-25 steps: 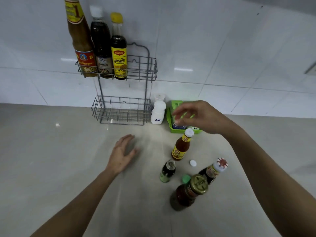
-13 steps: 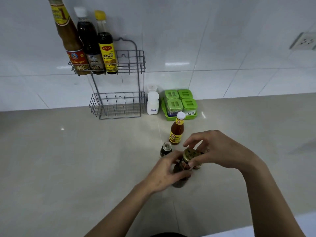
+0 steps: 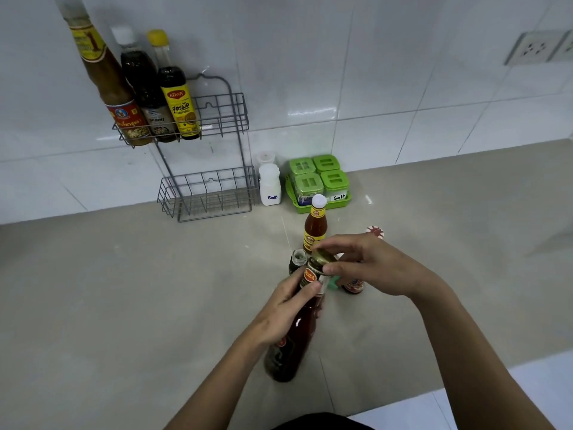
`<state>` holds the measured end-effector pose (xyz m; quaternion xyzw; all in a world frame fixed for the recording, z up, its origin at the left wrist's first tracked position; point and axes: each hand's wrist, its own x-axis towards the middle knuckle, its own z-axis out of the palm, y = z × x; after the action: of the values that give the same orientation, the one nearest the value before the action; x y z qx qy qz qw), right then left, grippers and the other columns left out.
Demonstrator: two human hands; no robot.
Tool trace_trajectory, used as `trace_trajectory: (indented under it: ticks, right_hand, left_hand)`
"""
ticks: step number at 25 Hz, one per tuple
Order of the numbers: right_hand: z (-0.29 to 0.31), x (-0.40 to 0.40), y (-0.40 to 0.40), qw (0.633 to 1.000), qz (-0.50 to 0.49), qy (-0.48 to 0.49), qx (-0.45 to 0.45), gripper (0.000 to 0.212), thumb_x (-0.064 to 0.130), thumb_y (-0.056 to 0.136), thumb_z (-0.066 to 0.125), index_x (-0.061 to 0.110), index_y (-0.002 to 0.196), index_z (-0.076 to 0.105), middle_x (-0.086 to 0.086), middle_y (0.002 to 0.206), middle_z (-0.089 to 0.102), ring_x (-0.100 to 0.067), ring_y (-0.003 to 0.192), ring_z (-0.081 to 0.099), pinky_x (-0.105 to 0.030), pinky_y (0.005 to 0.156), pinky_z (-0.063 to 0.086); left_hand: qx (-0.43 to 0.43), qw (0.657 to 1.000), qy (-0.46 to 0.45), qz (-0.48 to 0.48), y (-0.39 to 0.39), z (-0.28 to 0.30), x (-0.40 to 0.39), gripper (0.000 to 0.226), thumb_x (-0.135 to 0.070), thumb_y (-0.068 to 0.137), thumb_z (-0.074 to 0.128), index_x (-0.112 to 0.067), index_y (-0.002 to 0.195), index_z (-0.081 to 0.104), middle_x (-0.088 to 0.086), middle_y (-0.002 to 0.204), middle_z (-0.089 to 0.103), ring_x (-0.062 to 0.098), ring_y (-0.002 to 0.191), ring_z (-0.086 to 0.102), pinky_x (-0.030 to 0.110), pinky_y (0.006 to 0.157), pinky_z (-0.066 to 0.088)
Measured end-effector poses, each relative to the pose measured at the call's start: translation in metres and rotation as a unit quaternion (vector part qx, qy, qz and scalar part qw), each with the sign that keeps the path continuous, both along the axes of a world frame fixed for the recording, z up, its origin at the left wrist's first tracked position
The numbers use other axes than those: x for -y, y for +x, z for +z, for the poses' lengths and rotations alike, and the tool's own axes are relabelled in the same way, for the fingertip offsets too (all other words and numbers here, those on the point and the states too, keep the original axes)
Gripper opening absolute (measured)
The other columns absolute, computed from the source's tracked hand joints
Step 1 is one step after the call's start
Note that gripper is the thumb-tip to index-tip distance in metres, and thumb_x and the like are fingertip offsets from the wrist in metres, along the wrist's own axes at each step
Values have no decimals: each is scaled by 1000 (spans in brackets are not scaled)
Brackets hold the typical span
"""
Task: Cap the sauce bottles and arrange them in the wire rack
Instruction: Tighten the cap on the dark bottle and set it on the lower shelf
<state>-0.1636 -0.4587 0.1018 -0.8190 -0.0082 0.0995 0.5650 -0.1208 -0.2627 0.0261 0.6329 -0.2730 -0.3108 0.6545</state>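
Note:
My left hand [image 3: 286,308] grips the neck of a tall dark red sauce bottle [image 3: 291,342], lifted and tilted toward me. My right hand [image 3: 369,265] pinches its gold cap [image 3: 322,257] at the mouth. Behind stand a small open dark bottle [image 3: 298,259], a capped orange sauce bottle [image 3: 315,226] and a bottle with a red-and-white cap [image 3: 374,232], mostly hidden by my right hand. A green cap [image 3: 333,282] peeks out under my right hand. The wire rack [image 3: 210,169] against the wall holds three capped bottles [image 3: 148,97] on its top shelf; its lower shelf has nothing in it.
A white salt shaker [image 3: 269,187] and a green tray of green-lidded jars [image 3: 319,184] stand right of the rack. The beige counter [image 3: 124,290] ends at a front edge near me. A wall socket [image 3: 533,48] is at the upper right.
Both hands came together on the tall dark red bottle. The left hand took its neck and lifted it toward me, and the right hand moved from above the orange bottle to the gold cap.

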Motion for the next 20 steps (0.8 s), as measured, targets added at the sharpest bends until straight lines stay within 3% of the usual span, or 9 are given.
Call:
trace_trajectory:
  ticks: [6,10,14,18,20]
  right_hand:
    - [0,-16,11,992,90,94,-1,41,3,93,58,12,133,53,-5,132,63,-27,110,66,-38,85,57]
    - [-4,-28,24,985,119,123,19,44,2,93,58,11,134,49,-5,137,59,-33,122,58,-48,93,51]
    - [-7,-38,31,980,131,148,30,43,9,93,58,14,135,49,-3,139,58,-30,125,57,-43,93,51]
    - [-12,-46,38,980,133,139,60,41,8,93,59,12,133,51,-3,136,60,-36,122,57,-50,98,48]
    - [-12,-48,40,980,133,123,77,41,6,92,60,11,132,54,-5,133,61,-34,121,57,-48,98,49]
  left_hand:
    - [-47,994,75,-69,23,35,-44,30,-44,91,56,-14,95,57,10,75,60,22,63,59,30,58,50]
    - [-41,992,95,-73,32,49,-64,33,-44,91,55,-12,95,56,14,76,58,26,62,57,32,58,48]
    - [-37,991,114,-66,36,58,-76,35,-44,92,54,-9,96,54,13,75,59,25,62,57,32,59,48]
    - [-41,988,133,-64,39,62,-85,34,-42,95,52,-7,98,55,16,76,58,26,62,57,33,61,48]
    - [-52,986,140,-67,40,64,-87,35,-42,95,52,-7,98,56,17,77,58,27,61,57,33,61,48]
